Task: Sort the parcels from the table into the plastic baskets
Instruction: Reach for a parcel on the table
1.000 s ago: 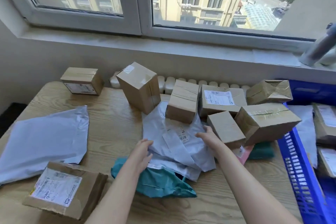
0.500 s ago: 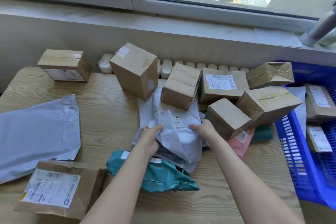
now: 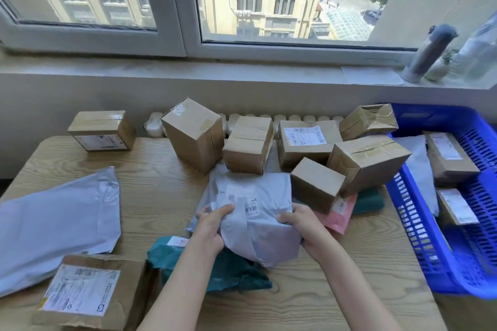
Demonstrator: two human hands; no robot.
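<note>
1. The grey bag [image 3: 250, 212] is a soft plastic parcel. It is in the middle of the table [image 3: 150, 169], lying over a green bag [image 3: 234, 271].
2. The left hand [image 3: 212, 226] grips the left side of the grey bag, with the fingers curled over the top.
3. The right hand [image 3: 304, 226] grips the right side the same way. So both hands hold this one parcel between them.
4. The bag looks squishy. It has lots of folds and wrinkles, so it will bend and droop when it goes up. I think it is light, but I cannot be sure.
5. The plastic looks smooth, so it may slip. It is best to hold the fat, full part on both sides and not the thin loose edge.
6. The far end of the bag reaches a brown box [image 3: 247, 145]. A small box [image 3: 316, 185] sits just beside it on the right. A fast pull could knock them over, so a slow lift is safer.
7. The blue basket [image 3: 419, 244] is at the right end of the table. Some parcels are in it already. I think the grey bag goes there next, but I cannot tell for sure.
</note>
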